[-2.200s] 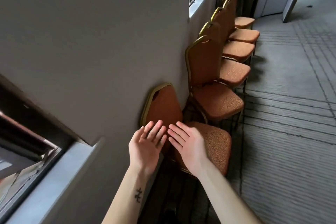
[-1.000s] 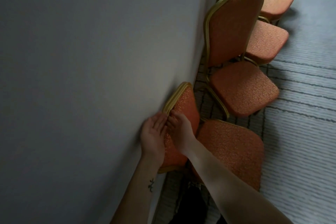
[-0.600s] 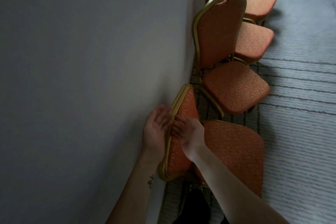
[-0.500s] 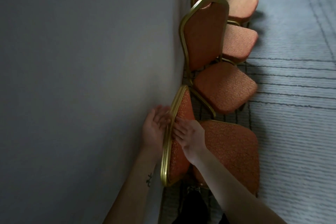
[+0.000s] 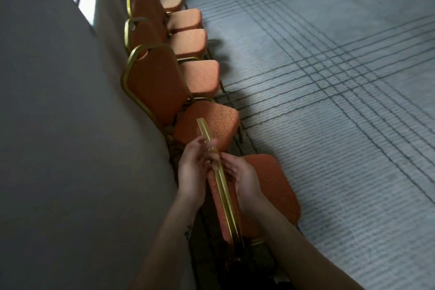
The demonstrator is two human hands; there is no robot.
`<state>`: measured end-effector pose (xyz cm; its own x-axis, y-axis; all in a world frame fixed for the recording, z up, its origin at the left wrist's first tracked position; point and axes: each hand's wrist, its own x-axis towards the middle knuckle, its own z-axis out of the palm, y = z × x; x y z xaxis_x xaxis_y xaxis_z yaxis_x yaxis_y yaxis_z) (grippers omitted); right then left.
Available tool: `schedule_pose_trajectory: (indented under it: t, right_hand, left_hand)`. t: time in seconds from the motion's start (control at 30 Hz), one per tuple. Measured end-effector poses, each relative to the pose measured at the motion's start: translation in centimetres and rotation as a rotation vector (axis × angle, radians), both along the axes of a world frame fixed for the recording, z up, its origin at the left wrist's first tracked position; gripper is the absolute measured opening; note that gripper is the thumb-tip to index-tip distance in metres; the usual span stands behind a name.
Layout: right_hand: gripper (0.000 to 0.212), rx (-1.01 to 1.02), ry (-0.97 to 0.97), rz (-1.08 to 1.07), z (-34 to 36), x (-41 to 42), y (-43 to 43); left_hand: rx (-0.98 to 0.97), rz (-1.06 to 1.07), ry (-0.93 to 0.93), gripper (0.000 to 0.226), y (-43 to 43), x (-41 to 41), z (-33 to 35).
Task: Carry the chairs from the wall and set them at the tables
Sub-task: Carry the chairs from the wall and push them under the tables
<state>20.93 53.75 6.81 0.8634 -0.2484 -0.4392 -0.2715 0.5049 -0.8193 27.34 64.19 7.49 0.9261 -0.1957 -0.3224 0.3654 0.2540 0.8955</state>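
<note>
Two bare arms show in the lower middle of the frame, the left forearm point(image 5: 169, 242) bearing a small dark tattoo point(image 5: 188, 231) of a few short strokes just below the wrist, the right forearm point(image 5: 294, 242) unmarked, each ending in a bare hand, left hand point(image 5: 191, 172) and right hand point(image 5: 242, 176).

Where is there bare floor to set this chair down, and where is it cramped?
The carpet right of the row of chairs is bare and wide. It is crowded along the wall: the chair that the left hand and right hand grip has the next chair just ahead.
</note>
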Motion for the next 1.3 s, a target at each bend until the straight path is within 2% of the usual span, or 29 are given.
schedule_pose_trajectory:
  t: [0.1,0.2,0.3,0.4,0.53,0.7,0.87,0.97,1.17,1.3]
  right_hand:
    - [0.03,-0.13,-0.073,-0.042,0.7,-1.0,-3.1]
    - [0.027,-0.225,-0.081,-0.108,0.6,-1.3,-6.0]
    - [0.024,-0.346,-0.047,-0.178,-0.2,-1.1,-7.4]
    - [0.033,-0.532,-0.039,-0.222,-1.2,-1.2,-8.2]
    - [0.047,-0.734,-0.031,-0.255,-1.7,-0.9,-8.6]
    - [0.057,-1.032,0.104,-0.257,-1.9,0.6,-8.5]
    - [0.054,-1.306,0.324,-0.197,-1.9,1.8,-9.5]
    - [0.051,-1.341,0.414,-0.145,-1.6,2.6,-10.3]
    - [0.04,-1.456,0.354,-0.101,-1.0,5.5,-11.5]
    - [0.042,-1.564,0.288,-0.003,-0.7,7.3,-13.1]
  left_hand:
    - [0.269,-0.144,-0.261,0.02,-3.9,-1.0,-0.5]
    - [0.382,-0.302,-0.441,0.032,-7.1,-1.0,-0.6]
    - [0.586,-0.395,-0.724,0.041,-8.7,0.1,-1.1]
    - [0.75,-0.485,-0.917,0.043,-10.5,1.4,-1.4]
    - [0.869,-0.583,-0.926,0.037,-11.4,4.2,-2.8]
    - [1.078,-0.749,-1.131,0.034,-12.2,7.2,-3.1]
    - [0.894,-0.817,-1.295,0.02,-14.1,9.1,-3.4]
    - [0.877,-0.817,-1.296,0.022,-15.3,10.0,-3.2]
    - [0.973,-0.805,-1.222,0.021,-16.0,12.9,-2.2]
    - [1.038,-0.778,-1.213,0.015,-15.7,15.1,-2.4]
